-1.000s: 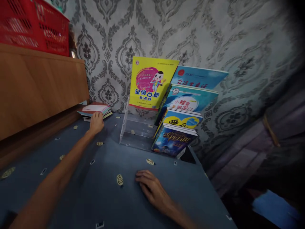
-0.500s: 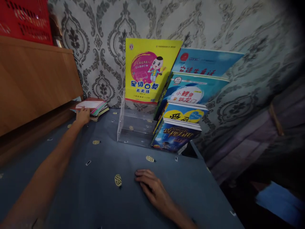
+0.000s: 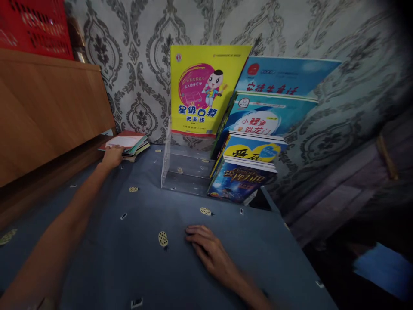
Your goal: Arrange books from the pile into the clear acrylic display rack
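Note:
At the far left, my left hand (image 3: 112,156) reaches to a low stack of thin books (image 3: 137,149). Its fingers are bent over the near edge of the pale-topped booklet (image 3: 124,141) on top; the fingertips are partly hidden. My right hand (image 3: 208,249) rests palm down on the blue tablecloth (image 3: 135,254), fingers loosely stretched, holding nothing. Beyond it stands a clear acrylic book rack (image 3: 165,165). A yellow workbook (image 3: 206,90) leans upright in its back tier. Along the rack's right side, several blue books (image 3: 274,114) and a dark blue book (image 3: 240,178) stand in steps.
A wooden cabinet (image 3: 51,99) borders the table on the left, with a red plastic basket (image 3: 38,26) on top. Patterned wallpaper (image 3: 142,82) covers the wall behind the rack. Right of the table edge hang a greyish curtain (image 3: 348,185) and a blue item (image 3: 383,269) lower down.
The view has shifted slightly. My left hand stays at the stack, where the pink edge beneath the pale booklet shows less now. My right hand keeps its place on the cloth.

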Demonstrator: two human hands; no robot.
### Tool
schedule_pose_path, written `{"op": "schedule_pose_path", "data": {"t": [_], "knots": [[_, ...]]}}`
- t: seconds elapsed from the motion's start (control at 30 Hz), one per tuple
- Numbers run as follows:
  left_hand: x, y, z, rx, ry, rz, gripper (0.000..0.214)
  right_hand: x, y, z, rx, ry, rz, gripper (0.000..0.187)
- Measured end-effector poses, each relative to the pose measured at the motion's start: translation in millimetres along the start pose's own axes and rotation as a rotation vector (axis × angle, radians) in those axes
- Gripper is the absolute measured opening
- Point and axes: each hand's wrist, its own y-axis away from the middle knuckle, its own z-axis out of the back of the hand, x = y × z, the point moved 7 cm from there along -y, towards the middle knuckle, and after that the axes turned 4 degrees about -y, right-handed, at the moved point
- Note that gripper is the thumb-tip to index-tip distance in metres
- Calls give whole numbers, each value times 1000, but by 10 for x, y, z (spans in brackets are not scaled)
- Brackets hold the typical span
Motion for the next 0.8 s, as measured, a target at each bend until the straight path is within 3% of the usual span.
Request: {"op": "schedule_pose_path", "data": {"t": [0.17,0.37,0.63,0.8], "knots": [[-59,71,36,-6,1,-37,48,-4,-13,-22,34,2,-17,26],[-33,65,97,-53,67,9,34,18,-19,-10,28,15,2,26],[-124,193,37,-55,92,25,44,-10,-3,-18,17,12,16,26],[-39,334,22,-2,39,117,54,-15,-3,-21,18,7,8,26]]}}
